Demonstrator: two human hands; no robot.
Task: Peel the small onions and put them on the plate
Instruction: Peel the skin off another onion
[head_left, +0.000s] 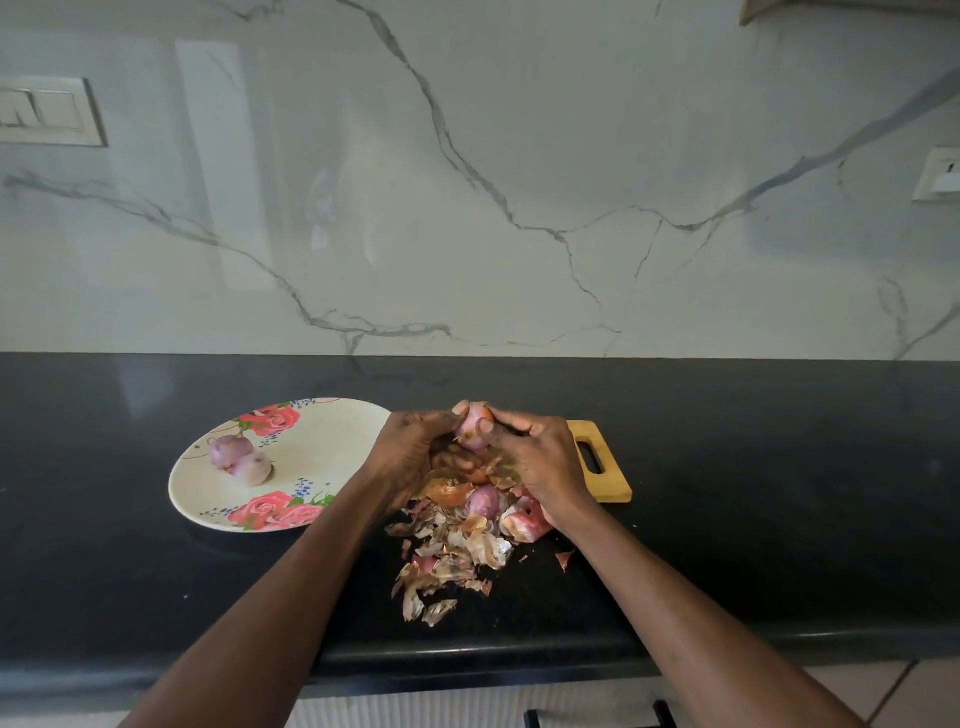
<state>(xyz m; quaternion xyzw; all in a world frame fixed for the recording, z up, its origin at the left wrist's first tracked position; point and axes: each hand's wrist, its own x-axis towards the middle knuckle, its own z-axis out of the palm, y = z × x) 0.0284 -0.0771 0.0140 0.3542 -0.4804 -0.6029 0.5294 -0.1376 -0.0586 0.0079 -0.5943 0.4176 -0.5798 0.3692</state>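
Observation:
Both hands hold one small pink onion (474, 427) above the counter, with a bit of papery skin still on it. My left hand (413, 451) grips it from the left and my right hand (540, 457) pinches it from the right. Two peeled onions (240, 460) lie on the left part of the floral plate (322, 441). Below my hands, more small onions (485, 501) lie among a heap of dry skins (452, 561).
A wooden cutting board (605, 467) with a handle hole lies under and behind my right hand. The black counter's front edge (519, 654) runs close below the skins. A marble wall stands behind, with switch plates far left and far right.

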